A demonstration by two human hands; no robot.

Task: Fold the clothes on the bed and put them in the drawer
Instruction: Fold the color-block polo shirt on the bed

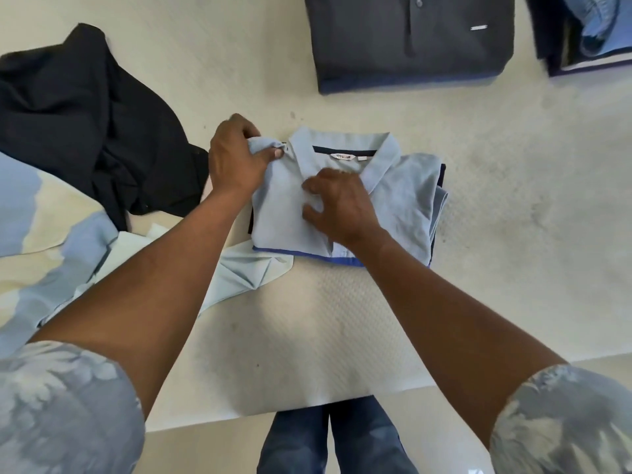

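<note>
Cream, textured bedding (513, 217) fills the view, and a folded light blue polo shirt (403, 196) lies on it directly under both hands, collar on the far side with a small label showing at the neck and a darker blue hem along the near edge. At the shirt's far-left corner the left hand (236, 159) is closed in a pinch, thumb and fingers gripping a bunched bit of the light blue cloth just beside the collar. To its right, the right hand (342, 203) rests palm down on the middle of the shirt front, fingers spread and pressing the fabric flat just below the collar. Left of the left hand and touching nothing it holds, a black garment (85, 124) lies crumpled and unfolded. Nearer the body, beneath the left forearm, a pale blue garment (249, 268) lies loose, one corner tucked under the polo's near-left edge. Well beyond both hands, a dark grey polo shirt (410, 42) sits folded flat with its button placket up, and to its right another folded pile (588, 35) of dark and blue clothes is partly cut off by the frame edge.
</note>
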